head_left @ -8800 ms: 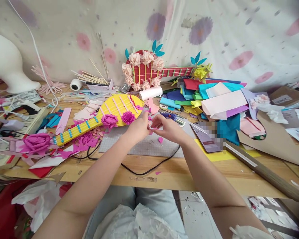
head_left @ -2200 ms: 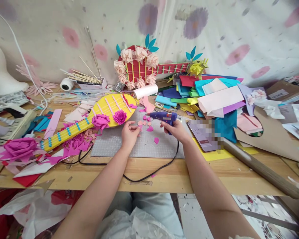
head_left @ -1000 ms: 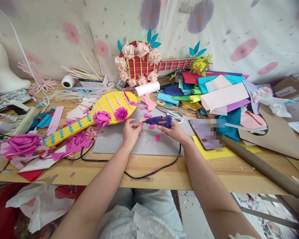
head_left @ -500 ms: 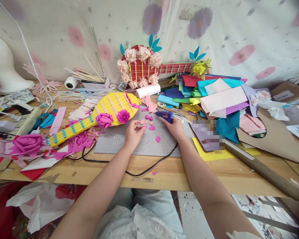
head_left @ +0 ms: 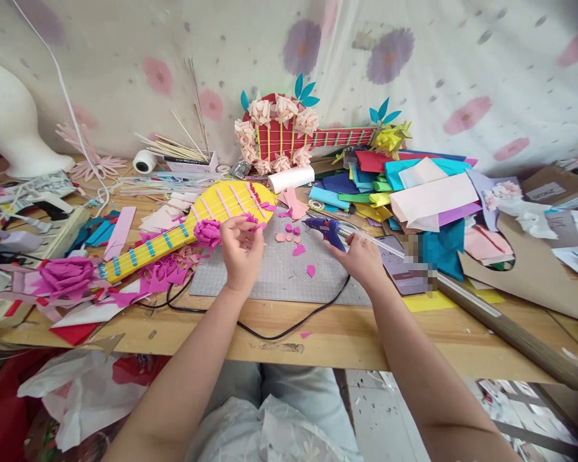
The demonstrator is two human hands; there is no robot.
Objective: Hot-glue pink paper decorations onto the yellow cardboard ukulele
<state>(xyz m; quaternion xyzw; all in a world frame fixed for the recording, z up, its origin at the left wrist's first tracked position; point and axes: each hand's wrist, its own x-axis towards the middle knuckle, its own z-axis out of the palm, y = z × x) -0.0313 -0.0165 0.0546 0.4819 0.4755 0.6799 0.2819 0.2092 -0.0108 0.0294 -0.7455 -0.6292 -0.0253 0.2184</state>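
Observation:
My left hand (head_left: 241, 250) is raised over the grey cutting mat (head_left: 279, 279), thumb and fingers pinched on a small pink paper petal (head_left: 259, 225). It sits in front of the yellow paper guitar (head_left: 221, 204), partly covering one of its magenta flowers (head_left: 208, 232). Loose pink petals (head_left: 291, 235) lie on the mat between my hands. The blue glue gun (head_left: 324, 226) rests on the mat with its nozzle pointing left. My right hand (head_left: 363, 260) lies just behind its handle, fingers loose, fingertips at the grip.
The gun's black cord (head_left: 270, 333) loops along the table's front edge. A red paper guitar (head_left: 289, 138) stands at the back, a heap of coloured sheets (head_left: 414, 186) lies at right, a phone (head_left: 407, 273) and a long rod (head_left: 510, 333) beside it. Magenta scraps (head_left: 164, 273) lie at left.
My right hand has set the glue gun down on the mat and drawn back from it. My left hand has lifted toward the yellow guitar with a petal pinched in it.

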